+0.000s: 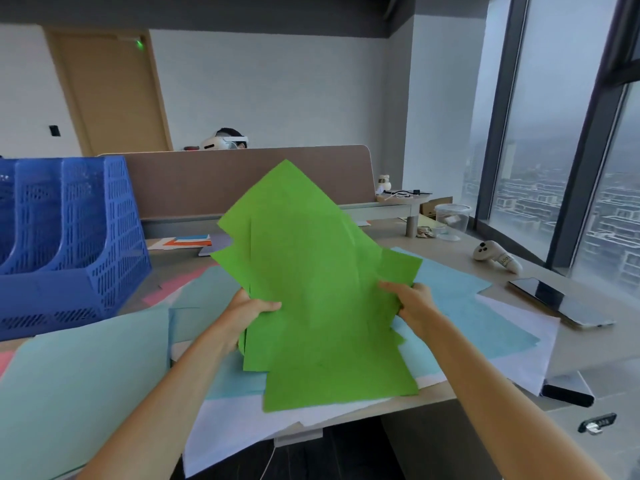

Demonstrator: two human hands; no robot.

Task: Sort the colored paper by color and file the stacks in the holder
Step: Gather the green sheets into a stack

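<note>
Clearly, the main risk is sitting in the green stack (pixel 311 289) itself: its sheets are fanning out at different angles, with corners pointing up toward twelve o'clock and jutting out toward three and nine, so a loose sheet could be sliding free and dropping onto the mixed paper below if either grip is easing. The left hand (pixel 246 317) is pinching the stack's edge at about eight o'clock, thumb lying on the front face and fingers going behind; the right hand (pixel 412 303) is clasping the opposite edge at about three o'clock in the same way. By my judgement, the ragged edges would be catching on the holder's dividers unless the sheets are being squared up first, and thin paper like this is likely creasing under a hard pinch. The stack is hanging tilted in the air over the middle of the desk (pixel 450 249); it is bright leaf green, matte, several sheets thick, with a faint fold line running up its right half. The blue mesh holder (pixel 69 237) is standing well apart at ten o'clock. Underneath, light blue sheets (pixel 460 306) are spreading toward four o'clock over white sheets (pixel 519 348), a pale mint sheet (pixel 86 393) is lying at seven o'clock, and a pink sheet (pixel 176 285) is peeking out at nine o'clock.
</note>
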